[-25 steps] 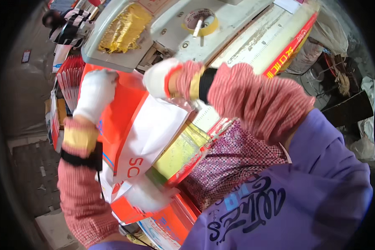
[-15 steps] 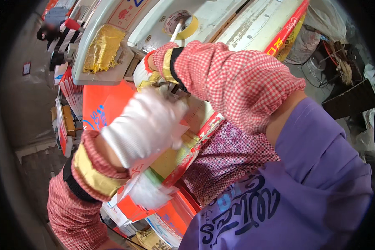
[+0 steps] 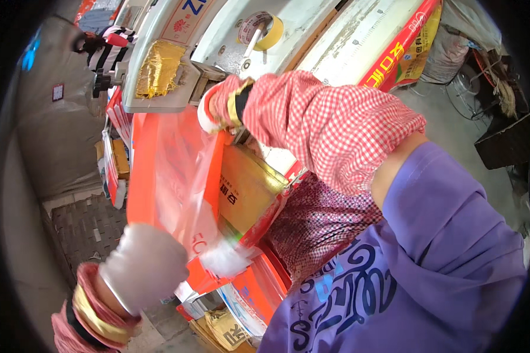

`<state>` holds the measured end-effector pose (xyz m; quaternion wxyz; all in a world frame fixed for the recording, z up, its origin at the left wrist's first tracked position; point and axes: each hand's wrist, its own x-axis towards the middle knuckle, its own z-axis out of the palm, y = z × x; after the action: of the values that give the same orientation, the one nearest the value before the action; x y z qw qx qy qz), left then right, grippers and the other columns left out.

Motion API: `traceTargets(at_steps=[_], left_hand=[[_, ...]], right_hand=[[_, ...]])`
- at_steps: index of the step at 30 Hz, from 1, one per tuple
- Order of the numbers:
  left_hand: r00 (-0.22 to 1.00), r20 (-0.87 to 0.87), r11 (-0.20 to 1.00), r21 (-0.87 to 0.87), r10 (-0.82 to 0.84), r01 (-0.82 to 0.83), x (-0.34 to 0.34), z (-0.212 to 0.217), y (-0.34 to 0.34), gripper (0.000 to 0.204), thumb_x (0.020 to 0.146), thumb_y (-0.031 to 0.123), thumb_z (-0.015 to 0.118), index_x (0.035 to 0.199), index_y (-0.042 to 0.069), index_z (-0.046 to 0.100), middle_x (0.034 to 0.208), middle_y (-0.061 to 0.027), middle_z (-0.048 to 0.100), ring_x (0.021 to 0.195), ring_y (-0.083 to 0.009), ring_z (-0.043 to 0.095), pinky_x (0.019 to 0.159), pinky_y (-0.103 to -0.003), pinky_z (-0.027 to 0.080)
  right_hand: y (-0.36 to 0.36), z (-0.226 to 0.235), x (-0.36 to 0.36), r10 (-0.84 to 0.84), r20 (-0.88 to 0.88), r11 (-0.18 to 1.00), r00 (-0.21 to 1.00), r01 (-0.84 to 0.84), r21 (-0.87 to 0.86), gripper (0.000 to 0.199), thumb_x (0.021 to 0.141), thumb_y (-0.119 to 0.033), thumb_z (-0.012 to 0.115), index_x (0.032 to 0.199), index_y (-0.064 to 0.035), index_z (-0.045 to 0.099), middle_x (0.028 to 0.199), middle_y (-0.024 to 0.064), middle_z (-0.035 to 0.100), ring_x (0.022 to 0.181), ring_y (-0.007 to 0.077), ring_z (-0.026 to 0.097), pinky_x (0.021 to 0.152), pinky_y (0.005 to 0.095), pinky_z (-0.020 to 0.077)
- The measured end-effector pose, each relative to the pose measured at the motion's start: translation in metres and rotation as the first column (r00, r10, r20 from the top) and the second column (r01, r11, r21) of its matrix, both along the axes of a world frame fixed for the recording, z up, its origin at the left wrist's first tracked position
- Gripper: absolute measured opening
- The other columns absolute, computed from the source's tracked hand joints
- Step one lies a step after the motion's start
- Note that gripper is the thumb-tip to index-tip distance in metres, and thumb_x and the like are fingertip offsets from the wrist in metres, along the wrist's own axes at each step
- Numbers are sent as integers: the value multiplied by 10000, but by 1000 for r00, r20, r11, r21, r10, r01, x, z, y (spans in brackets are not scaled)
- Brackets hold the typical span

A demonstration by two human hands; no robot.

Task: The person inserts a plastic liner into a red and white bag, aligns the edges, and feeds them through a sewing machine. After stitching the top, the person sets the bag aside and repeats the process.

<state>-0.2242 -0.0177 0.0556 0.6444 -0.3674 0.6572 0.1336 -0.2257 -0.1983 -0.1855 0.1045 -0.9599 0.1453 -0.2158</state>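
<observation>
My left hand, in a white glove, is at the lower left beside the near-left edge of an orange-red plastic sack. Motion blurs its fingers, so whether it holds the sack edge is unclear. My right hand, also gloved, sits at the sack's far edge, close under the end of a white sewing machine; my cuff and sleeve hide most of its fingers. A filmy, see-through layer shows over the sack. Beside it lies a gold-brown printed sheet.
A roll of yellow tape lies on the machine bed, with a white rod through it. Folded printed sacks stand at the left. More orange and white sacks lie below. A dark box and a fan-like round frame are at the right.
My left hand has swept from near the machine down to the lower left. The orange sack and its filmy layer now show spread out where that hand was. My right hand stays near the machine.
</observation>
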Motion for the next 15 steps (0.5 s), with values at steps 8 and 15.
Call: traceTargets(at_steps=[8,15], left_hand=[[807,-588,991,70,-51,114,-79,-105,22,81,660,178,622,620,122,666,581,-39,592,579,-226,602,518,-337,459],[711,-700,996,-6,-66,86,-79,-94,27,111,597,202,630,598,96,661,562,-65,575,556,-234,595,506,-373,461]], right_hand=[[140,-4,-63,94,128,993,987,-102,57,201,740,-177,581,871,-45,658,816,116,644,796,270,631,700,396,496],[89,25,-101,-331,307,716,892,26,697,364,788,-219,586,1037,46,570,953,228,637,889,349,641,757,398,523]])
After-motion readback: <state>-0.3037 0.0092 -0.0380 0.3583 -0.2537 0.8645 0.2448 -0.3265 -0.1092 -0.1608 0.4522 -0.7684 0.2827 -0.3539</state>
